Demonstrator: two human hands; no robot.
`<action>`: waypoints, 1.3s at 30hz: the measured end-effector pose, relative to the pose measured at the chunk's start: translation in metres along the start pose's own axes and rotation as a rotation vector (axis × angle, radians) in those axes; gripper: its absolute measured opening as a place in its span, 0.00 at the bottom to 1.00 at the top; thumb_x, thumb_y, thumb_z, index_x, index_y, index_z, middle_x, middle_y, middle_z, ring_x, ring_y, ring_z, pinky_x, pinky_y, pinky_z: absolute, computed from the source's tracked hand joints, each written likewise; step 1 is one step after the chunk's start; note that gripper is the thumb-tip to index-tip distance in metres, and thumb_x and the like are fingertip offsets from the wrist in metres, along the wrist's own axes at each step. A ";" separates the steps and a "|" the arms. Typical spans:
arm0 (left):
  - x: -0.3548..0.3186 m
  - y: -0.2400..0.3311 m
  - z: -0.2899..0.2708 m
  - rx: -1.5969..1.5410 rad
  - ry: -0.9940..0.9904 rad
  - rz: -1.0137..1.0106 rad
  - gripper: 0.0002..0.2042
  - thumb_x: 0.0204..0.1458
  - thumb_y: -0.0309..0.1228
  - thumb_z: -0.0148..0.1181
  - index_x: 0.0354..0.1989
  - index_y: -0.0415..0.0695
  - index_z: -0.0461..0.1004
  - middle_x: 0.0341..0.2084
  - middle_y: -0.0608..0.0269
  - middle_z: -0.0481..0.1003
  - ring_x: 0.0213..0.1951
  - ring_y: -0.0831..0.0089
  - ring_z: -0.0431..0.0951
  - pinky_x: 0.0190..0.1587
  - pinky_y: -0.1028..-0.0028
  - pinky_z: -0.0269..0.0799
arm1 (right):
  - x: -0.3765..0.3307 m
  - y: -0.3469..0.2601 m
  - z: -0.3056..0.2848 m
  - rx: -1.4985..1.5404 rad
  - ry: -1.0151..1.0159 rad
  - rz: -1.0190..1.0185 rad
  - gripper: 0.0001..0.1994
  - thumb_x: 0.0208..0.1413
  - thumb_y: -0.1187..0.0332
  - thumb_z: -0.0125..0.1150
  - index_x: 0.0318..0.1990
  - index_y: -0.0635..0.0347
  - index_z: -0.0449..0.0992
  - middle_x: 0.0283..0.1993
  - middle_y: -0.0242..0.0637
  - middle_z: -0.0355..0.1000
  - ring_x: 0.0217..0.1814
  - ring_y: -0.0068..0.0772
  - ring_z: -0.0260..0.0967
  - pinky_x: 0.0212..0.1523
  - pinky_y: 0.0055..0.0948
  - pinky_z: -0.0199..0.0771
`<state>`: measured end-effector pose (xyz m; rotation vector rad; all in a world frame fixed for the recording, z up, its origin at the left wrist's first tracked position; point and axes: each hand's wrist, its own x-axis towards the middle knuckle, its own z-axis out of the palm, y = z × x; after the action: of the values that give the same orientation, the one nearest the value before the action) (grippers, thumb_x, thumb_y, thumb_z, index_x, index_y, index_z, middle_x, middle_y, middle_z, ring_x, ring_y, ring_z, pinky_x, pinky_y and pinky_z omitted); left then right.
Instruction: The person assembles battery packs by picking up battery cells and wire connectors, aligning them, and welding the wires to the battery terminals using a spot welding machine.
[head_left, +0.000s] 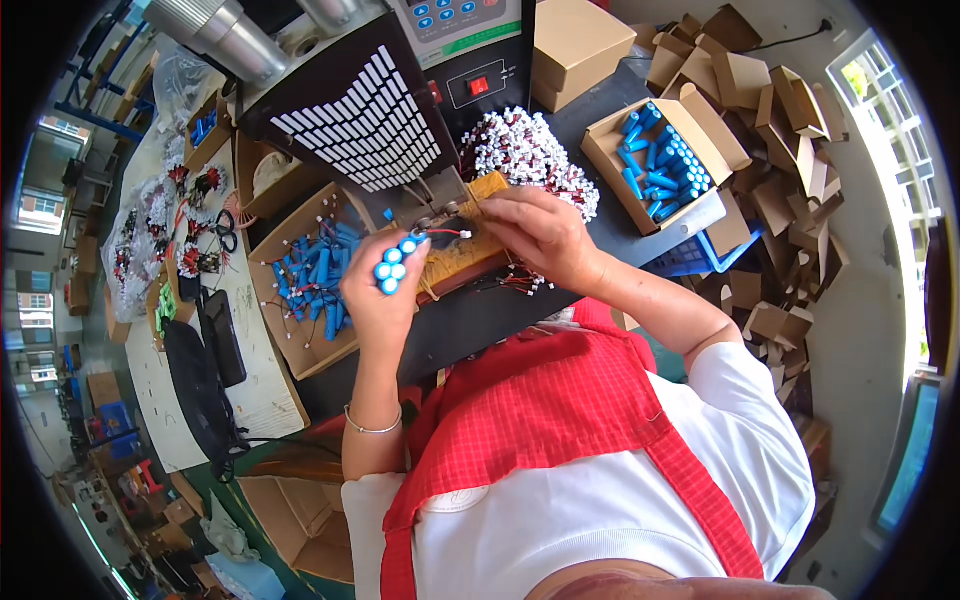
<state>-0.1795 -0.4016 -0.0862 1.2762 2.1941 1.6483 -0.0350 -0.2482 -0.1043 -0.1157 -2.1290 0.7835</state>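
Fingers of my left hand (378, 290) are closed around several blue battery cells (392, 268), whose pale round ends face up. One cell lies near the tips of two thin electrodes of a spot welder (360, 120). A short red and black lead with a white plug (464, 234) sticks out beside the cells, toward the right hand. My right hand (545, 235) is closed, thumb and fingers pinched together above a yellow-taped block (462, 262). Whatever lies between its fingertips is too small to make out.
Left of the block, a cardboard box (290, 340) holds blue cells with leads. Behind my right hand lies a heap of white-plugged leads (525, 150). A box of blue cells (655, 165) stands at right, near piled empty cartons (785, 170). A black phone (222, 338) lies at left.
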 end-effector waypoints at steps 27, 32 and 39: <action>0.000 -0.001 0.005 -0.044 -0.073 -0.007 0.12 0.39 0.25 0.67 0.33 0.36 0.74 0.27 0.60 0.75 0.29 0.75 0.74 0.34 0.76 0.69 | 0.010 0.023 -0.077 -0.195 -0.250 0.307 0.05 0.47 0.71 0.60 0.30 0.63 0.76 0.26 0.39 0.69 0.26 0.38 0.68 0.27 0.30 0.68; 0.010 0.009 0.015 0.151 -0.078 0.087 0.10 0.39 0.27 0.67 0.28 0.35 0.74 0.21 0.56 0.73 0.23 0.67 0.74 0.27 0.74 0.68 | 0.004 -0.014 -0.048 -0.061 -0.160 0.180 0.04 0.46 0.74 0.62 0.28 0.64 0.74 0.24 0.39 0.68 0.27 0.37 0.67 0.26 0.31 0.67; 0.012 0.010 0.019 0.173 -0.066 0.098 0.10 0.39 0.29 0.68 0.27 0.35 0.76 0.19 0.54 0.73 0.21 0.68 0.75 0.26 0.74 0.67 | 0.016 -0.017 -0.023 -0.244 -0.087 -0.098 0.06 0.40 0.73 0.64 0.28 0.60 0.74 0.23 0.35 0.66 0.25 0.34 0.66 0.24 0.30 0.67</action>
<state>-0.1719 -0.3789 -0.0808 1.4819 2.3120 1.4506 -0.0248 -0.2448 -0.0737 -0.1063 -2.2886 0.4771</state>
